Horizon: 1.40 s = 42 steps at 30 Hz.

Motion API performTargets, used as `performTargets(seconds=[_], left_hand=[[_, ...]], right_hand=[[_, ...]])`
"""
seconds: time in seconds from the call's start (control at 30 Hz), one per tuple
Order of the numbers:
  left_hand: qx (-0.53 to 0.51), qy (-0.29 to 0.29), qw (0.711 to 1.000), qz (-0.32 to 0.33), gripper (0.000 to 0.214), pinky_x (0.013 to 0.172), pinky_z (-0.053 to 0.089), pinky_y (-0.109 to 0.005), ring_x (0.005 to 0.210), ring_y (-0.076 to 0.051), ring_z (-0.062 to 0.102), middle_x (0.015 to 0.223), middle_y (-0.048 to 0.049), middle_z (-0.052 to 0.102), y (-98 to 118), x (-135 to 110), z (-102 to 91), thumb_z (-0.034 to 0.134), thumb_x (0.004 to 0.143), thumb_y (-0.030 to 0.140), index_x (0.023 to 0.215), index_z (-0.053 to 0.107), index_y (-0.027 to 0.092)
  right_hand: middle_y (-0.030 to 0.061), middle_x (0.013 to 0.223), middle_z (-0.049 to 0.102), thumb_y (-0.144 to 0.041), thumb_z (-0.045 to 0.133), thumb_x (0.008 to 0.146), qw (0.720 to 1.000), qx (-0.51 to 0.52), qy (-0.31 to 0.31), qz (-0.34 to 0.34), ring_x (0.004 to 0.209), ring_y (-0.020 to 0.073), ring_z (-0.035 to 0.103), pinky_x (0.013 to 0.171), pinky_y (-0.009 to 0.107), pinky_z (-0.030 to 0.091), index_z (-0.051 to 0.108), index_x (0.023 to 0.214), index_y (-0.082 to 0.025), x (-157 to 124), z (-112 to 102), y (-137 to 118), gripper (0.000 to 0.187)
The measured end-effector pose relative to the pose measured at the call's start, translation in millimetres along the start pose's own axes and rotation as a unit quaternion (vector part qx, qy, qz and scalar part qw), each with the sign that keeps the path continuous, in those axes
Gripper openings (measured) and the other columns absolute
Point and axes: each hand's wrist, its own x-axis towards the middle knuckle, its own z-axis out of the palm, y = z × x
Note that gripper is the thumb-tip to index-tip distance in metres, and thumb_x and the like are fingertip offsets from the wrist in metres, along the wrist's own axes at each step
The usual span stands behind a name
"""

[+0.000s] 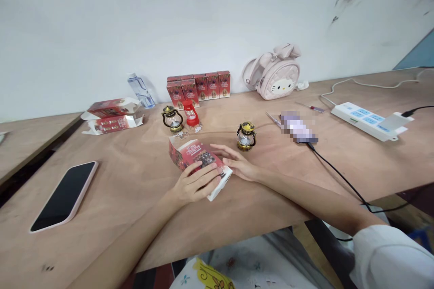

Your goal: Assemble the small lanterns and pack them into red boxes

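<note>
A red printed cardboard box (195, 151) with white flaps lies on the table in front of me. My left hand (198, 183) is closed over its near end, fingers spread across the top face. My right hand (239, 164) is at the box's right side, fingers stretched out and apart; whether its fingertips touch the box I cannot tell. Beyond the box stand a bronze-coloured mini lantern (173, 119) and a red mini lantern (190, 114). Another bronze lantern (246, 137) with a yellowish top stands just past my right hand.
Several small red boxes (206, 86) line the wall, with a clear bottle (141, 91) to their left. Opened red cartons (113, 115) lie at left, a phone (64, 196) nearer. Rightward are a pink bag (280, 76), screwdriver (315, 109), charging phone (298, 127) and power strip (364, 119).
</note>
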Motion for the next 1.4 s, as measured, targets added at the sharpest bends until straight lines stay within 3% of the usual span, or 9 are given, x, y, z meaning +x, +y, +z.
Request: performTargets(seconds=[0.3, 0.53, 0.6, 0.73, 0.83, 0.93, 1.1, 1.2, 1.4], left_hand=[[-0.08, -0.048, 0.996, 0.005, 0.049, 0.104, 0.038, -0.024, 0.099, -0.008, 0.066, 0.107, 0.0123, 0.07, -7, 1, -2.6, 0.066, 0.074, 0.012, 0.109, 0.051, 0.042], [-0.04, -0.141, 0.987, -0.073, 0.054, 0.112, 0.026, -0.05, 0.134, -0.025, 0.038, 0.13, -0.0081, 0.055, -19, -8, -0.2, 0.056, 0.076, 0.01, 0.127, 0.048, 0.025], [-0.08, -0.151, 0.979, -0.109, 0.059, 0.11, 0.026, -0.057, 0.138, -0.031, 0.028, 0.138, -0.0148, 0.043, -20, -11, 0.0, 0.057, 0.074, 0.014, 0.131, 0.042, 0.02], [-0.122, -0.073, 0.963, -0.227, 0.056, 0.107, 0.032, -0.06, 0.137, -0.038, 0.023, 0.143, -0.0157, 0.026, -11, -4, -1.0, 0.068, 0.072, 0.026, 0.122, 0.045, 0.021], [-0.144, 0.035, 0.944, -0.295, 0.048, 0.102, 0.043, -0.053, 0.131, -0.034, 0.036, 0.138, -0.0109, 0.027, -4, 5, -1.8, 0.073, 0.07, 0.026, 0.11, 0.046, 0.025], [-0.158, 0.081, 0.923, -0.34, 0.058, 0.095, 0.048, -0.052, 0.125, -0.03, 0.043, 0.136, -0.0108, 0.029, -2, 10, -3.4, 0.073, 0.07, 0.023, 0.117, 0.04, 0.028], [-0.152, 0.052, 0.903, -0.397, 0.076, 0.091, 0.048, -0.051, 0.128, -0.033, 0.04, 0.145, -0.0141, 0.02, -2, 16, -9.2, 0.075, 0.067, 0.027, 0.13, 0.033, 0.03], [-0.187, 0.002, 0.899, -0.396, 0.074, 0.09, 0.049, -0.046, 0.121, -0.03, 0.047, 0.137, -0.0138, 0.035, -5, 21, -13.2, 0.074, 0.068, 0.029, 0.132, 0.036, 0.027], [-0.237, -0.039, 0.874, -0.423, 0.073, 0.083, 0.051, -0.039, 0.101, -0.024, 0.055, 0.111, -0.0091, 0.053, -13, 23, -16.4, 0.075, 0.067, 0.034, 0.13, 0.039, 0.021]], right_hand=[[0.0047, 0.105, 0.062, -0.035, 0.078, 0.064, 0.994, 0.052, -0.048, 0.084, 0.088, 0.0132, 0.062, 0.077, 0.027, 0.051, 0.037, 0.132, -0.024, 0, -7, -5, 0.08], [0.0088, 0.119, 0.052, -0.036, 0.077, 0.065, 0.979, -0.171, 0.059, -0.098, 0.098, 0.0171, 0.058, 0.086, 0.035, 0.05, 0.015, 0.142, -0.028, 1, -4, 0, 0.1], [0.0128, 0.128, 0.045, -0.034, 0.076, 0.066, 0.933, -0.302, 0.106, -0.166, 0.105, 0.0201, 0.056, 0.088, 0.037, 0.05, 0.01, 0.145, -0.026, -1, -3, 3, 0.103], [0.0143, 0.124, 0.044, -0.036, 0.072, 0.071, 0.786, -0.534, 0.179, -0.254, 0.112, 0.0264, 0.05, 0.09, 0.042, 0.049, 0.013, 0.145, -0.023, -4, -3, 10, 0.096], [0.0127, 0.115, 0.048, -0.045, 0.066, 0.076, 0.687, -0.646, 0.165, -0.29, 0.105, 0.0264, 0.052, 0.084, 0.043, 0.05, 0.025, 0.141, -0.025, -6, -2, 16, 0.079], [0.0108, 0.111, 0.05, -0.052, 0.06, 0.078, 0.637, -0.689, 0.131, -0.319, 0.097, 0.0237, 0.054, 0.081, 0.04, 0.049, 0.041, 0.131, -0.028, -8, 1, 18, 0.061], [0.0079, 0.102, 0.053, -0.054, 0.054, 0.081, 0.624, -0.706, 0.115, -0.314, 0.087, 0.0203, 0.055, 0.075, 0.034, 0.048, 0.046, 0.128, -0.03, -10, 5, 19, 0.053], [0.0069, 0.094, 0.055, -0.05, 0.049, 0.085, 0.616, -0.704, 0.131, -0.329, 0.078, 0.0192, 0.056, 0.067, 0.032, 0.048, 0.042, 0.131, -0.027, -10, 6, 18, 0.052], [0.0073, 0.089, 0.059, -0.043, 0.042, 0.089, 0.663, -0.664, 0.148, -0.312, 0.075, 0.0214, 0.059, 0.067, 0.035, 0.049, 0.021, 0.14, -0.019, -10, 10, 15, 0.061]])
